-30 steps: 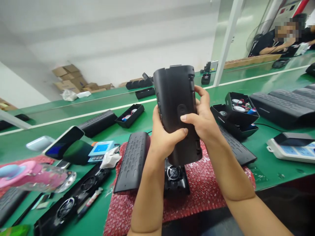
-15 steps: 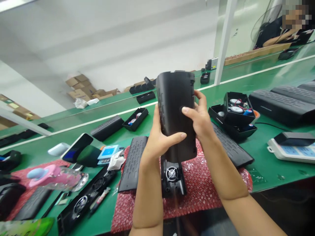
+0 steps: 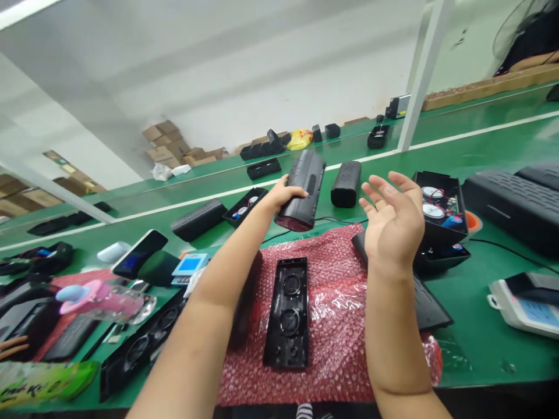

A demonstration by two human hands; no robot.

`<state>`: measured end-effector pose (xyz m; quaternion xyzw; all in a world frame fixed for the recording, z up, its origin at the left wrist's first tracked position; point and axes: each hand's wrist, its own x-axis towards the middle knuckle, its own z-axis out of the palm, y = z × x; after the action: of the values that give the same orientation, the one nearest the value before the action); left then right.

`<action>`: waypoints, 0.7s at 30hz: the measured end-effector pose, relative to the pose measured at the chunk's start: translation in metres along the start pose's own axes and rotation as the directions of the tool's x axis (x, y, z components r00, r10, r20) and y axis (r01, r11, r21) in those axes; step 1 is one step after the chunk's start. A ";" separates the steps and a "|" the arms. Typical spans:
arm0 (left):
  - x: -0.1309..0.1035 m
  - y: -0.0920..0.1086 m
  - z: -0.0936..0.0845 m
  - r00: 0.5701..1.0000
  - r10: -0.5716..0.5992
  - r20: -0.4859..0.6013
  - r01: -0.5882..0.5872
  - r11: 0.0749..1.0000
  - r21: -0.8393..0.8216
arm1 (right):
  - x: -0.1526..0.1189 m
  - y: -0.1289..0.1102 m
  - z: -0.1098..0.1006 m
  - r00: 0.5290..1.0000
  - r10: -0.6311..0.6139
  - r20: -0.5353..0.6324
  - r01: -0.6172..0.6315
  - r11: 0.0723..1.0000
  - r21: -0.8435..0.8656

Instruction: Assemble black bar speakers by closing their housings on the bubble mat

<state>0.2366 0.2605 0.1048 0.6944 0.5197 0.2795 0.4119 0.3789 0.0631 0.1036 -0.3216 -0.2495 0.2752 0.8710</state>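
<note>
My left hand (image 3: 283, 196) grips a black speaker housing (image 3: 303, 189) by its left side, tilted above the green table. Raised to the right, my right hand (image 3: 393, 218) has its fingers apart and palm showing, with nothing in it. Between my forearms, a black panel with two round openings (image 3: 287, 314) lies on red bubble wrap (image 3: 334, 349). Just beyond stands another black housing with a slotted surface (image 3: 346, 184). An open black box with white speakers and red wires (image 3: 439, 203) sits behind my right hand.
At left are a pink bottle (image 3: 109, 299), a phone (image 3: 140, 254), a long black panel (image 3: 140, 349) and another person's fingers (image 3: 13, 347). Large black speakers (image 3: 510, 203) and a white tray (image 3: 524, 305) lie at right. A white post (image 3: 421, 81) rises behind the table.
My right hand has let go of the black housing and opened. The housing has moved farther away in my left hand, uncovering the panel below. The view has shifted slightly.
</note>
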 end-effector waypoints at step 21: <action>0.101 -0.048 0.018 0.995 -0.089 -0.039 0.090 0.704 0.704 | -0.015 -0.008 0.012 0.962 -0.173 0.211 0.209 0.965 -0.161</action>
<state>0.2585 0.3571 0.0497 0.7727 0.6204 0.0405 0.1285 0.3636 0.0532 0.1135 -0.3455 -0.3875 0.1959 0.8319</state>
